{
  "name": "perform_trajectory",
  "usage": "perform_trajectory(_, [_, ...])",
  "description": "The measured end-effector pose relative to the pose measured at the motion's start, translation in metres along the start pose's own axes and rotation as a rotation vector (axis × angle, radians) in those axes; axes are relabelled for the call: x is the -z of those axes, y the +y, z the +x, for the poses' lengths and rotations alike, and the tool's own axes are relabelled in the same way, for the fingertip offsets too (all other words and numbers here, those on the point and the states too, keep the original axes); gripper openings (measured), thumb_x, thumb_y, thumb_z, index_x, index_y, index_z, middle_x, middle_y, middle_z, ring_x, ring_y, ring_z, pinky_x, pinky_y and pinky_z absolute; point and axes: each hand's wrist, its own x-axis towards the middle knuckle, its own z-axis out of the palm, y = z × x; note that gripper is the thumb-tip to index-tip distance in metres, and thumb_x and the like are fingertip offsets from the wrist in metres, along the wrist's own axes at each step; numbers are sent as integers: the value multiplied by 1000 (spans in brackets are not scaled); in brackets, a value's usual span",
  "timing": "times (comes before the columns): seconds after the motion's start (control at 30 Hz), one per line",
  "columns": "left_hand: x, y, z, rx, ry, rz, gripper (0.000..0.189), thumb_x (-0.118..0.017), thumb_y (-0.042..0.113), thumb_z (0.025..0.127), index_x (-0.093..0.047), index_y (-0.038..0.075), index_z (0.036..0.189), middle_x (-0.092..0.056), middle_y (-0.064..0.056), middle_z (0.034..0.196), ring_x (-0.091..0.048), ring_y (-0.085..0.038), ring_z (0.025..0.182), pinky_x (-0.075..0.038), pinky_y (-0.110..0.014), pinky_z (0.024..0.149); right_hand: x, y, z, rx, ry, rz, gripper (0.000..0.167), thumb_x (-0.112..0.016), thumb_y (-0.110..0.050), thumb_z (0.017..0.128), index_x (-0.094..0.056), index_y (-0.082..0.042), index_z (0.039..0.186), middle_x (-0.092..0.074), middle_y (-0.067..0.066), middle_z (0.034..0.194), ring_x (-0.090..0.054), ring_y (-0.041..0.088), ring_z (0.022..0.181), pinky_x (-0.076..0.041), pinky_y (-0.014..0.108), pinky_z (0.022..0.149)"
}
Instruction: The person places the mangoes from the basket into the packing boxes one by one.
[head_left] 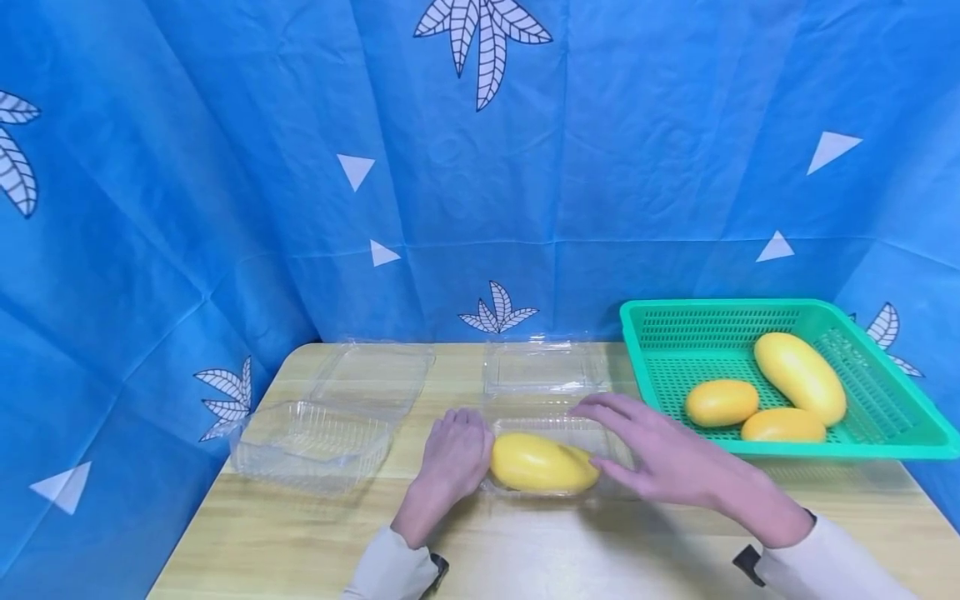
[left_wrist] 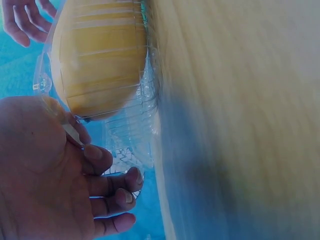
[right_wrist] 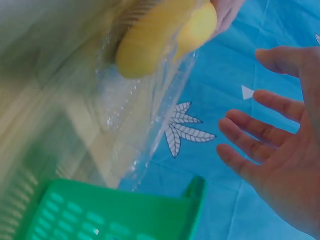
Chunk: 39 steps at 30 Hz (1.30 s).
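Observation:
A clear plastic box (head_left: 555, 427) stands on the wooden table (head_left: 300, 533) with its lid (head_left: 536, 367) folded open behind it. Yellow mango (head_left: 540, 463) lies inside; the right wrist view shows two yellow fruits (right_wrist: 150, 42) pressed together there. My left hand (head_left: 453, 450) rests against the box's left end, fingers loosely curled and gripping nothing (left_wrist: 105, 185). Over the box's right end hovers my right hand (head_left: 637, 442), fingers straight and spread, palm empty (right_wrist: 280, 145). The left wrist view shows the mango (left_wrist: 97, 55) through the ribbed box wall (left_wrist: 135, 130).
A green basket (head_left: 750, 306) at the right holds three yellow mangoes (head_left: 798, 375). A second clear box (head_left: 315, 429) stands open and empty at the left, its lid (head_left: 371, 375) behind it. Blue patterned cloth (head_left: 480, 167) hangs around the table.

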Motion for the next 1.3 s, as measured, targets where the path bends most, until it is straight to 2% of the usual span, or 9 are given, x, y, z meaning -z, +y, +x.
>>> perform_trajectory(0.4, [-1, 0, 0, 5, 3, -6, 30, -39, 19, 106, -45, 10, 78, -42, -3, 72, -40, -21, 71, -39, -36, 69, 23, 14, -2, -13, -6, -53, 57, -73, -28, 93, -54, -13, 145, -55, 2, 142, -55, 25, 129, -51, 49, 99])
perform_trajectory(0.73, [-1, 0, 1, 9, -8, 9, 31, -38, 20, 107, -45, 10, 79, -42, -4, 73, -40, -22, 71, -39, -35, 69, 41, 30, -3, -26, 19, -71, 55, -76, -24, 91, -57, -8, 140, -58, 6, 139, -58, 29, 126, -52, 52, 96])
perform_trajectory(0.97, [-1, 1, -1, 6, 4, -3, 30, -40, 20, 106, -46, 10, 79, -43, -3, 72, -41, -21, 71, -39, -35, 69, 51, 40, -6, -11, 31, -100, 54, -76, -22, 90, -57, -11, 139, -59, 5, 137, -60, 29, 123, -53, 53, 94])
perform_trajectory(1.3, [-2, 1, 0, 14, 5, 12, 30, -39, 22, 106, -45, 13, 78, -42, -2, 72, -39, -20, 69, -35, -33, 66, 62, 56, -14, -73, 11, -153, 55, -80, -21, 87, -60, -8, 137, -60, 9, 134, -59, 32, 121, -55, 52, 90])
